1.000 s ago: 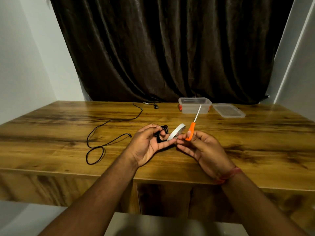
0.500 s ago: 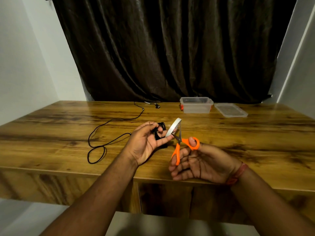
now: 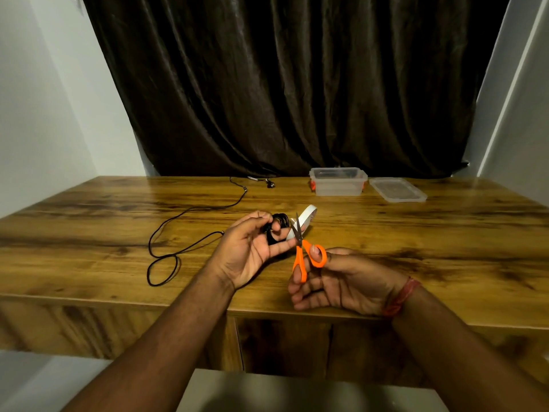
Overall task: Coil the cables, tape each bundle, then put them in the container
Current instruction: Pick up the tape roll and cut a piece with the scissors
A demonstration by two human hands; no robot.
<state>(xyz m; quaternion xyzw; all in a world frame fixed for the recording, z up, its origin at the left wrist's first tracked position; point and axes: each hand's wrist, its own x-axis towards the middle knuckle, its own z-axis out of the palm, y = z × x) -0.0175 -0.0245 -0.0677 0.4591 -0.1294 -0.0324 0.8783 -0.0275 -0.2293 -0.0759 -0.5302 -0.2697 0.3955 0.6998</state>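
Note:
My left hand (image 3: 252, 251) grips a small black coiled cable bundle (image 3: 277, 226) above the table, with a strip of white tape running from it to the tape roll (image 3: 307, 217) just behind. My right hand (image 3: 335, 285) holds orange-handled scissors (image 3: 306, 257), thumb through one loop, blades pointing up at the tape strip beside my left fingertips. A second black cable (image 3: 184, 233) lies loose and uncoiled on the table to the left. The clear plastic container (image 3: 338, 181) stands open at the back.
The container's lid (image 3: 396, 190) lies flat to the right of it. The wooden table (image 3: 445, 233) has a front edge close under my wrists. A dark curtain hangs behind, with white walls on both sides.
My right hand turned the scissors from blades pointing away to an upright cutting grip and brought the blades to the tape by my left fingers. The left hand stayed in place.

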